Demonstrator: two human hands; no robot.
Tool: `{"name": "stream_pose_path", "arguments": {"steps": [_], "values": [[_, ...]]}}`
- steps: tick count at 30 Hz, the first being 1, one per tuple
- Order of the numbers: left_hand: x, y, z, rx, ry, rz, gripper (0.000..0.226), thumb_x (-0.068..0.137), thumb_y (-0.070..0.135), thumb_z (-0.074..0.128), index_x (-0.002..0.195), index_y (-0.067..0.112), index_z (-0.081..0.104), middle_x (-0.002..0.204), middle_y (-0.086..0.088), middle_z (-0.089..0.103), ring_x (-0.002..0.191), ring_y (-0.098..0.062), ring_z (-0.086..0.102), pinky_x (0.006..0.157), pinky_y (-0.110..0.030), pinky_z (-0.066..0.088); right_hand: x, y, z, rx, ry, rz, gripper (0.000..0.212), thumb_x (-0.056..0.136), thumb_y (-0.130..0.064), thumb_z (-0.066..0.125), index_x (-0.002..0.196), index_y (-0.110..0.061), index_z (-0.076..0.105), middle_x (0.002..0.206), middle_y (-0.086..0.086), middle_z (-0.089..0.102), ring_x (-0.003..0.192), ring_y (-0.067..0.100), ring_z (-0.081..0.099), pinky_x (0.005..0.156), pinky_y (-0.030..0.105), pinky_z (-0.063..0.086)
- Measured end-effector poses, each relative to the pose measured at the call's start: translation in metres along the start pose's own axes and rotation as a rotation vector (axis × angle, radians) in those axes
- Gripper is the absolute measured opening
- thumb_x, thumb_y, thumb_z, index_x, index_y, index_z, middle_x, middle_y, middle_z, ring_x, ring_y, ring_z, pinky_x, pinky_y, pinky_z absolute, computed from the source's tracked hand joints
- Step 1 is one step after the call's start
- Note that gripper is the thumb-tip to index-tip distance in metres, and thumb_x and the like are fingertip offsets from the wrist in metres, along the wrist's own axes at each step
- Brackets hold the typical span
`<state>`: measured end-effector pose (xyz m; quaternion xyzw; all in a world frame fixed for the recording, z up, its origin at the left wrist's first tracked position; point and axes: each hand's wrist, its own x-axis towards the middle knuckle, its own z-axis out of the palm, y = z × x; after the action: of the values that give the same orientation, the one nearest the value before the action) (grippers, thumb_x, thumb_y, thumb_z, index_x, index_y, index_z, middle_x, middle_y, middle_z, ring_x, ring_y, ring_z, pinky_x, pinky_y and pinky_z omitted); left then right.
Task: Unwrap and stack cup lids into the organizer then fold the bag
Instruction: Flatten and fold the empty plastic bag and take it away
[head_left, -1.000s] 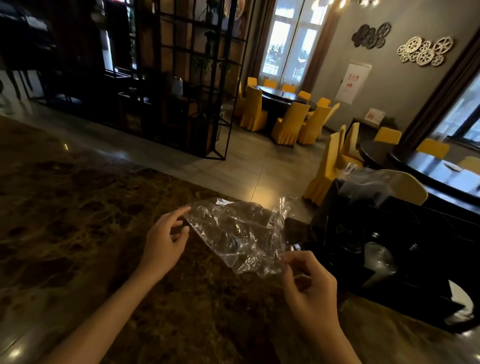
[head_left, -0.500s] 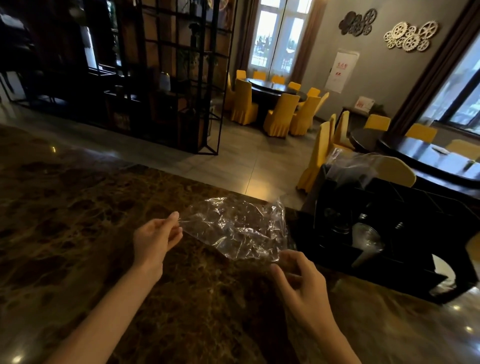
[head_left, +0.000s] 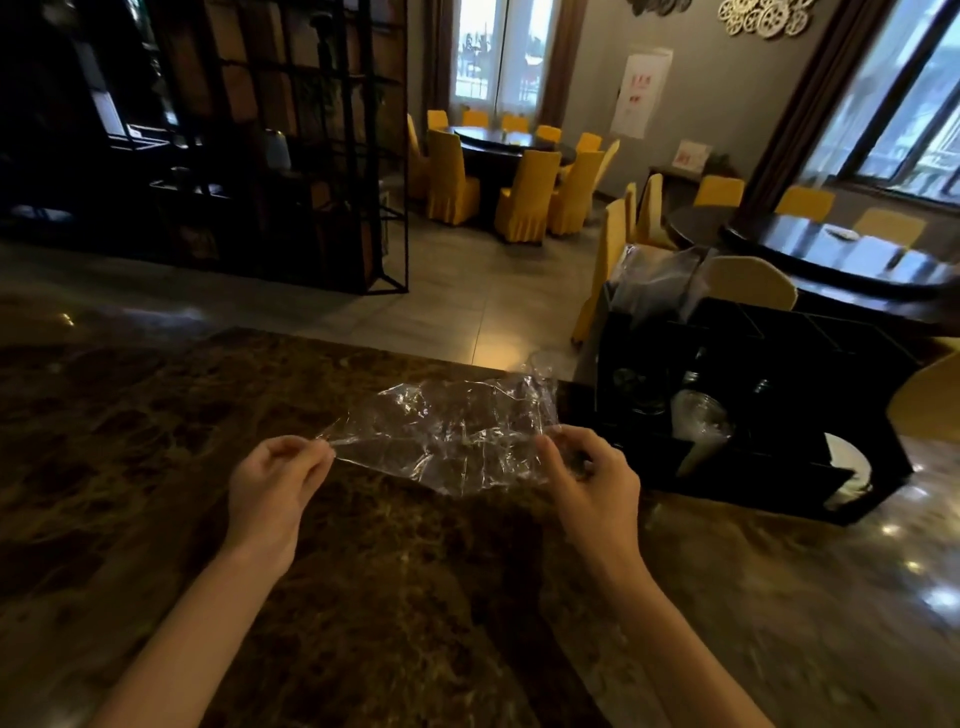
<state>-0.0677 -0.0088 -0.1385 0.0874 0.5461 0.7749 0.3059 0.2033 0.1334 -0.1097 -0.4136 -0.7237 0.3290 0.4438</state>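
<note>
bag (head_left: 447, 434) now stretched flatter, hands (head_left: 275, 483) wider apart

bag (head_left: 457, 436) stretched between both hands over counter (head_left: 156, 467) — organizer (head_left: 753, 415) right

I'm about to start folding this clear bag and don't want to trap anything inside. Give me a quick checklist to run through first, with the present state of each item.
1. Left hand pinches one end of the crinkled clear plastic bag: ok.
2. Right hand pinches the opposite end: ok.
3. Bag pulled out flat between the hands: ok, though wrinkled.
4. Bag empty of lids: ok, nothing shows through it.
5. Clear round cup lids sit in the black compartmented organizer: ok.
6. Bare brown marble countertop under the bag to fold on: ok.
</note>
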Motion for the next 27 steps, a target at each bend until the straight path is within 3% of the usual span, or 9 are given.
{"name": "stream_pose_path", "arguments": {"steps": [2, 6, 8, 12, 15, 19, 23, 25, 27], "values": [[0.0, -0.001, -0.004, -0.013, 0.007, 0.02, 0.019, 0.09, 0.002, 0.07, 0.106, 0.009, 0.064, 0.103, -0.009, 0.071, 0.1, -0.017, 0.072, 0.076, -0.021, 0.06, 0.0, 0.002, 0.0, 0.137, -0.028, 0.069, 0.021, 0.092, -0.049, 0.07, 0.104, -0.032, 0.075, 0.096, -0.012, 0.075, 0.096, 0.007, 0.07, 0.082, 0.026, 0.056], [0.001, -0.002, -0.016, 0.04, -0.029, 0.071, 0.018, 0.091, 0.002, 0.069, 0.104, 0.015, 0.071, 0.103, -0.008, 0.072, 0.099, -0.016, 0.073, 0.077, -0.02, 0.059, -0.001, 0.004, -0.001, 0.135, -0.016, 0.106, 0.04, 0.083, -0.063, 0.074, 0.11, -0.033, 0.072, 0.099, -0.014, 0.074, 0.096, -0.001, 0.068, 0.077, 0.007, 0.049], [-0.001, -0.004, -0.02, 0.072, -0.05, 0.074, 0.016, 0.09, 0.003, 0.07, 0.097, 0.016, 0.076, 0.102, -0.007, 0.074, 0.1, -0.017, 0.074, 0.077, -0.02, 0.059, 0.001, 0.005, -0.001, 0.092, -0.006, 0.103, 0.038, 0.084, -0.061, 0.074, 0.109, -0.033, 0.071, 0.099, -0.015, 0.073, 0.097, -0.002, 0.067, 0.078, 0.012, 0.048], [-0.004, -0.007, -0.022, 0.027, -0.047, 0.043, 0.012, 0.09, 0.006, 0.071, 0.094, 0.016, 0.078, 0.096, -0.002, 0.077, 0.1, -0.016, 0.074, 0.078, -0.021, 0.06, 0.005, 0.007, 0.0, -0.006, 0.026, 0.034, 0.004, 0.094, -0.037, 0.072, 0.097, -0.035, 0.071, 0.094, -0.017, 0.071, 0.094, 0.002, 0.066, 0.08, 0.025, 0.055], [-0.008, -0.005, -0.02, -0.046, -0.061, 0.042, 0.013, 0.08, 0.018, 0.078, 0.092, 0.015, 0.078, 0.095, 0.0, 0.078, 0.1, -0.015, 0.074, 0.081, -0.023, 0.06, 0.004, 0.005, 0.0, -0.064, 0.05, 0.002, 0.006, 0.096, -0.037, 0.067, 0.1, -0.034, 0.07, 0.096, -0.016, 0.069, 0.095, 0.002, 0.065, 0.08, 0.024, 0.056], [-0.014, -0.006, -0.017, -0.038, -0.071, 0.08, 0.021, 0.074, 0.02, 0.08, 0.093, 0.012, 0.076, 0.096, -0.001, 0.078, 0.098, -0.013, 0.074, 0.081, -0.023, 0.06, 0.005, -0.002, 0.0, -0.066, 0.07, 0.024, 0.042, 0.09, -0.065, 0.06, 0.102, -0.027, 0.072, 0.094, -0.014, 0.07, 0.091, 0.002, 0.065, 0.078, 0.022, 0.053], [-0.016, -0.006, -0.015, -0.014, -0.076, 0.124, 0.025, 0.07, 0.021, 0.08, 0.093, 0.012, 0.075, 0.093, -0.003, 0.078, 0.093, -0.011, 0.075, 0.079, -0.02, 0.059, 0.011, -0.006, -0.002, -0.054, 0.067, 0.102, 0.017, 0.094, -0.046, 0.067, 0.088, -0.031, 0.072, 0.082, -0.011, 0.072, 0.081, 0.005, 0.068, 0.072, 0.03, 0.058], [-0.016, -0.006, -0.014, -0.024, -0.088, 0.124, 0.024, 0.07, 0.02, 0.079, 0.093, 0.012, 0.075, 0.092, -0.002, 0.078, 0.094, -0.011, 0.074, 0.079, -0.02, 0.059, 0.014, -0.004, -0.004, -0.069, 0.033, 0.125, 0.008, 0.094, -0.037, 0.069, 0.087, -0.033, 0.071, 0.078, -0.011, 0.071, 0.077, 0.004, 0.068, 0.068, 0.027, 0.055], [-0.016, -0.007, -0.016, -0.038, -0.091, 0.116, 0.026, 0.071, 0.02, 0.079, 0.094, 0.012, 0.074, 0.092, -0.002, 0.078, 0.094, -0.012, 0.074, 0.079, -0.021, 0.059, 0.013, -0.003, -0.004, -0.075, -0.007, 0.142, 0.009, 0.092, -0.04, 0.072, 0.091, -0.031, 0.071, 0.081, -0.013, 0.071, 0.078, 0.002, 0.068, 0.068, 0.022, 0.053]]}}
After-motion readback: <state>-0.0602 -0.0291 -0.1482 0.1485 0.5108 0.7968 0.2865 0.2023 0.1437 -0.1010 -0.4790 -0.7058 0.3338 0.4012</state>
